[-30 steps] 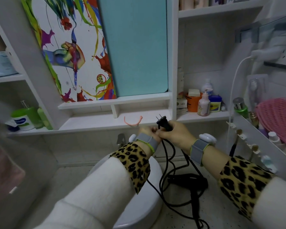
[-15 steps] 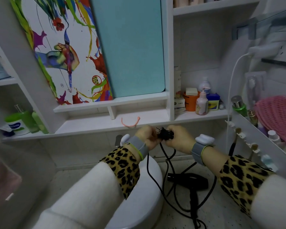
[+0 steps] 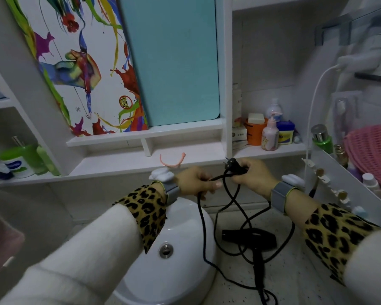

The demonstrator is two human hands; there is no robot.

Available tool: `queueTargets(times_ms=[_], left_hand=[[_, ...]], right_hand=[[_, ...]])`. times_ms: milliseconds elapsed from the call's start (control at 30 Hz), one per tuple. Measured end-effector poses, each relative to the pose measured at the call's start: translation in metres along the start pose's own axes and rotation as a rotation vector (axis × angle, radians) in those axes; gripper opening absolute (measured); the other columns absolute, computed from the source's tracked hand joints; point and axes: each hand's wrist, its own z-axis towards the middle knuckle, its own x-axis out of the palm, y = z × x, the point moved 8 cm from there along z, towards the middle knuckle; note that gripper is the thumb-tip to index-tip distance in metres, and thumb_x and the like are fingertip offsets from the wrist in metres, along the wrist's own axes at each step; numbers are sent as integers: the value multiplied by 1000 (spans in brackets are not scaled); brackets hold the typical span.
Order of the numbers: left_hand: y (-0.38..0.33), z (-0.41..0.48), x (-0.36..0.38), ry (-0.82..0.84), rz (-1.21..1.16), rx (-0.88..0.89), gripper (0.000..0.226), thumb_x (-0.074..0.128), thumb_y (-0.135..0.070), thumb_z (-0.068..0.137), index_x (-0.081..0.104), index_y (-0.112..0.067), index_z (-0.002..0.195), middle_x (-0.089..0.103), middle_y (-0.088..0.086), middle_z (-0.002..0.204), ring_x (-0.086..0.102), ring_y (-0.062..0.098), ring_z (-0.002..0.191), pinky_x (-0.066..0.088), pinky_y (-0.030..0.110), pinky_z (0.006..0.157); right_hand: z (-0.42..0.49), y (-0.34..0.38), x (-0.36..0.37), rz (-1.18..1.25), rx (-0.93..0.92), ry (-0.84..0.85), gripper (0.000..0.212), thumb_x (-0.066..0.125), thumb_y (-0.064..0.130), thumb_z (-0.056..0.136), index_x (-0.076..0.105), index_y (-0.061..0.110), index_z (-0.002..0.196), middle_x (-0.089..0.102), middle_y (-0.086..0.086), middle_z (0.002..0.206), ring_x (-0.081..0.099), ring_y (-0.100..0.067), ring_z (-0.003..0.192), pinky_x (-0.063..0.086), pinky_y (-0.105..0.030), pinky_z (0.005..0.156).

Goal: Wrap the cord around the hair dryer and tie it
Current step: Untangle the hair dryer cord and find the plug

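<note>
At frame centre, the left hand (image 3: pixel 195 180) pinched the black cord (image 3: pixel 201 227) while the right hand (image 3: pixel 254 175) gripped its plug (image 3: pixel 233 166). The hair dryer (image 3: pixel 251 238) lay below on the speckled counter (image 3: pixel 295 282), beside the white basin (image 3: pixel 185 271).

White fuzzy sleeves (image 3: pixel 92 245), leopard-print cuffs (image 3: pixel 146 211), grey wristbands (image 3: pixel 278 198) carrying white, seemingly plastic, pods (image 3: pixel 291 180)

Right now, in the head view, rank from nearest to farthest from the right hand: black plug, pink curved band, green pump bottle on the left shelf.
1. Black plug: gripped in the right hand.
2. Pink curved band: middle shelf, leftward.
3. Green pump bottle: far left shelf.
</note>
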Motion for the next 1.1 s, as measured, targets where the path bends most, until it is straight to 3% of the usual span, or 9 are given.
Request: queueTargets(times_ms=[100, 200, 400, 533, 667, 767, 867, 967, 1100], left_hand=[[-18, -1, 24, 169, -412, -31, 37, 54, -34, 99, 63, 1, 110, 43, -5, 47, 47, 11, 46, 55, 28, 55], [-31, 3, 12, 56, -588, 11, 37, 47, -35, 101, 66, -4, 100, 32, -6, 48, 33, 10, 43, 31, 20, 43], [-6, -3, -20, -132, -770, 130, 32, 36, -20, 105, 59, -8, 88, 45, -5, 53, 41, 11, 52, 28, 25, 55], [33, -14, -36, -170, -762, 113, 31, 35, -19, 105, 56, -7, 86, 45, -4, 56, 37, 13, 54, 31, 25, 56], [83, -31, -58, -291, -520, -40, 30, 41, -19, 104, 62, -8, 86, 49, 1, 62, 42, 16, 59, 39, 24, 59], [83, -34, -59, -336, -344, -141, 19, 47, -21, 102, 63, -11, 95, 53, 4, 73, 52, 16, 63, 48, 25, 61], [40, -30, -51, -306, 21, -63, 27, 59, -40, 94, 56, -23, 114, 65, -3, 88, 63, 15, 78, 52, 28, 76], [-17, -14, -29, -267, 451, 79, 44, 57, -56, 89, 55, -29, 124, 68, -4, 98, 61, 14, 94, 35, 36, 103], [-41, -3, -22, -388, 465, 76, 32, 51, -44, 96, 71, -21, 106, 71, 1, 100, 64, 21, 95, 37, 42, 101]], right_hand=[[4, -5, 5, 21, 20, -23, 17, 76, 0, 69, 63, -3, 81, 65, -21, 83, 59, -28, 78, 49, -35, 70], [10, -12, -5, -8, 32, -127, 24, 73, 8, 74, 63, -1, 94, 68, -21, 92, 60, -27, 82, 50, -33, 69], [13, -19, -36, -164, 30, -318, 15, 67, 27, 74, 54, 27, 82, 61, 0, 75, 57, -23, 70, 38, -23, 52], [14, -22, -45, -276, 28, -317, 15, 69, 32, 76, 58, 30, 86, 57, 5, 76, 51, -19, 69, 30, -18, 50], [11, -29, -44, -319, 2, -226, 24, 73, 20, 76, 63, 25, 97, 61, 3, 85, 54, -16, 78, 38, -23, 65], [8, -14, -25, -367, -71, -152, 11, 66, 21, 81, 66, 24, 92, 64, 0, 80, 55, -19, 76, 36, -23, 61], [9, 1, -6, -359, -101, -96, 6, 62, 20, 83, 65, 21, 79, 64, -4, 75, 55, -20, 72, 34, -21, 55], [8, 4, 6, -293, -91, -74, 13, 63, 11, 80, 61, 12, 67, 62, -6, 68, 54, -19, 66, 34, -21, 50], [10, -10, 15, 5, 8, 8, 12, 74, 14, 78, 66, 21, 73, 65, 1, 71, 57, -7, 65, 43, -12, 56]])
